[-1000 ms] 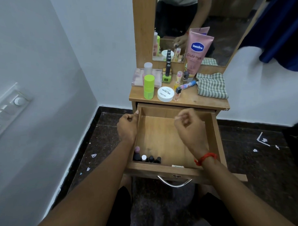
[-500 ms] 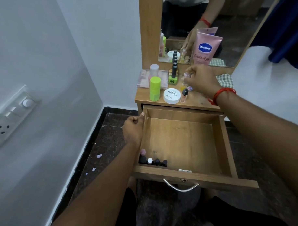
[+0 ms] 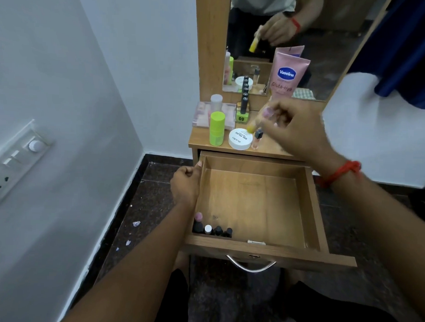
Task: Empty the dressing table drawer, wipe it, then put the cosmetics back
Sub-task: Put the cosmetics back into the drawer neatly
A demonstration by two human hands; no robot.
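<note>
The wooden drawer (image 3: 312,203) is pulled out, with several small dark bottles (image 3: 212,229) lined up in its front left corner. My left hand (image 3: 185,184) grips the drawer's left wall near the back. Above the tabletop, my right hand (image 3: 295,130) holds a small yellow-tipped tube (image 3: 253,125), blurred by motion. On the tabletop stand a green bottle (image 3: 217,128), a white nail polish remover tub (image 3: 240,139), a small clear bottle with a dark cap (image 3: 257,138), a green nail polish bottle (image 3: 243,106) and a pink Vaseline tube (image 3: 286,75).
A clear palette case (image 3: 203,114) lies at the back left of the tabletop, under the mirror (image 3: 331,44). A wall with a switch panel (image 3: 14,161) runs close on the left. The dark floor has scraps of litter (image 3: 136,223).
My right hand went from over the drawer up to the tabletop, took hold of the yellow-tipped tube and lifted it. My left hand stayed on the drawer's wall.
</note>
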